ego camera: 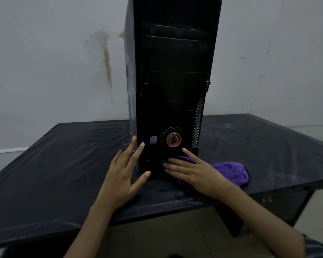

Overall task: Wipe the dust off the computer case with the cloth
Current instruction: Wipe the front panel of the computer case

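Note:
A tall black computer case (173,75) stands upright on the table, its front panel facing me, with a round red-ringed button (172,139) low on it. My left hand (124,175) lies with straight spread fingers against the case's lower left front edge. My right hand (192,174) presses flat, fingers straight, on a purple cloth (231,171) against the bottom of the front panel. Most of the cloth trails off to the right on the table.
The table (63,164) has a dark, glossy, dusty top, with its front edge near me. A stained pale wall (54,62) stands close behind. Tiled floor (166,229) shows below the table edge.

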